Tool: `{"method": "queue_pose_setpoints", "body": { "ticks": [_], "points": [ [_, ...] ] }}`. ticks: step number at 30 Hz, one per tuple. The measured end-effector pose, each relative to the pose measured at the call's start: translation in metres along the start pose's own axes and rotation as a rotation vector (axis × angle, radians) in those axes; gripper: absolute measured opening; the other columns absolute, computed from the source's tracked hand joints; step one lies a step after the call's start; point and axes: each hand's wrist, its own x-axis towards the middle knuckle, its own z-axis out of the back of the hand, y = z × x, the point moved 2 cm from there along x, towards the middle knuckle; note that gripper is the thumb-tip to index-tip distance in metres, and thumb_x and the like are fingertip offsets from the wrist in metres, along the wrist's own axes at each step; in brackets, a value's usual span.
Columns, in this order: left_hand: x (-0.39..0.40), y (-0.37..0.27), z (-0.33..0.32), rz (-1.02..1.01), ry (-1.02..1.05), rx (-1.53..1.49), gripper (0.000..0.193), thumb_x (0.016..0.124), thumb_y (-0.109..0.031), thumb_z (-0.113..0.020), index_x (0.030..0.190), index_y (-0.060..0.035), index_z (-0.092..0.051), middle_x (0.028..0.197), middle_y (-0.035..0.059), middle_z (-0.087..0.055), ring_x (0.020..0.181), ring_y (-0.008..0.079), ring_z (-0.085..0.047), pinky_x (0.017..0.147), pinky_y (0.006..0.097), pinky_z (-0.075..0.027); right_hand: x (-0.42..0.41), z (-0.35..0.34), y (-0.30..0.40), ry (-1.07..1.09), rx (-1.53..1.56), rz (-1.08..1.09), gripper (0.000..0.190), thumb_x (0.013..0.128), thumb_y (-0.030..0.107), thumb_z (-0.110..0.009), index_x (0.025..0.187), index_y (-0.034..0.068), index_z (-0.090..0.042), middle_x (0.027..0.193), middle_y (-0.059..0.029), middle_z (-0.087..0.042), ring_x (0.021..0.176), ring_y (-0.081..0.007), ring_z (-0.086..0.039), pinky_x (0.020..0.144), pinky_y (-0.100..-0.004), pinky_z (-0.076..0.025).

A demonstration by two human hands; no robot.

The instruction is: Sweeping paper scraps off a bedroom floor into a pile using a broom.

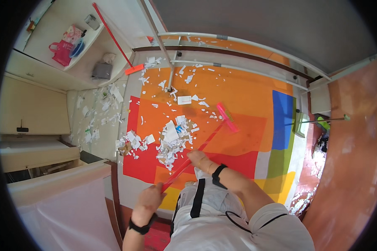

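Both of my hands are closed around the red handle of a push-type broom. My left hand [150,197] grips the handle's near end, low in the view. Farther along the shaft is my right hand [199,159]. The pink broom head [227,117] rests on the colour-blocked floor covering [242,138], with its bristles partly visible. To the left of the shaft lies a heap of torn white paper [172,138]. A smaller pile of paper scraps [133,141], with a brown piece in it, sits farther left.
A metal frame [169,75] stands on the floor at the back. Another red-handled broom [134,69] leans by the curved shelves [95,67]. Scraps litter the tiled floor [97,109] beside the cabinet [34,106]. A long-handled dustpan [301,125] is at right.
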Motion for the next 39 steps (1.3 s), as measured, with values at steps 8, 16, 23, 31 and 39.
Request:
{"method": "queue_pose_setpoints", "body": {
  "ticks": [8, 16, 23, 31, 39],
  "points": [
    [-0.026, 0.006, -0.017, 0.034, -0.113, 0.061, 0.023, 0.081, -0.02, -0.06, 0.093, -0.0034, -0.049, 0.079, 0.0152, -0.061, 0.073, 0.033, -0.061, 0.064, 0.0402, -0.05, 0.014, -0.02, 0.019, 0.076, -0.05, 0.165, 0.013, 0.073, 0.011, -0.061, 0.084, 0.007, -0.064, 0.093, -0.0136, -0.064, 0.093, -0.0303, -0.061, 0.074, -0.0415, -0.051],
    [-0.147, 0.074, 0.025, 0.255, -0.273, -0.095, 0.026, 0.069, -0.013, -0.068, 0.092, -0.0069, -0.059, 0.078, 0.0129, -0.061, 0.071, 0.0323, -0.06, 0.061, 0.0403, -0.048, 0.031, -0.05, 0.187, -0.065, 0.106, 0.388, 0.012, 0.07, 0.009, -0.06, 0.081, 0.004, -0.06, 0.088, -0.0132, -0.063, 0.09, -0.0313, -0.058, 0.072, -0.0418, -0.051],
    [-0.113, 0.108, 0.004, 0.153, -0.155, -0.14, 0.028, 0.073, -0.018, -0.066, 0.097, -0.0069, -0.057, 0.081, 0.0124, -0.063, 0.075, 0.0313, -0.061, 0.064, 0.0395, -0.049, 0.029, -0.047, 0.152, 0.052, 0.06, 0.199, 0.014, 0.072, 0.006, -0.057, 0.084, 0.004, -0.062, 0.086, -0.0167, -0.063, 0.086, -0.0334, -0.061, 0.068, -0.0439, -0.052],
    [-0.065, 0.118, -0.03, -0.041, -0.227, 0.038, 0.023, 0.076, -0.019, -0.065, 0.092, -0.0053, -0.055, 0.076, 0.0128, -0.062, 0.072, 0.0286, -0.062, 0.062, 0.0369, -0.05, 0.034, -0.068, 0.115, 0.141, -0.048, 0.006, 0.016, 0.077, 0.011, -0.056, 0.09, 0.007, -0.064, 0.094, -0.0143, -0.064, 0.095, -0.031, -0.061, 0.075, -0.0424, -0.051],
    [-0.127, 0.17, 0.002, 0.186, -0.215, -0.079, 0.03, 0.07, -0.02, -0.067, 0.096, -0.0073, -0.059, 0.076, 0.0155, -0.061, 0.071, 0.0343, -0.061, 0.063, 0.0421, -0.049, 0.07, -0.063, 0.215, 0.143, -0.064, 0.222, 0.017, 0.075, 0.01, -0.056, 0.089, 0.007, -0.065, 0.093, -0.0136, -0.065, 0.095, -0.0301, -0.061, 0.075, -0.0413, -0.051]
  ]
}}
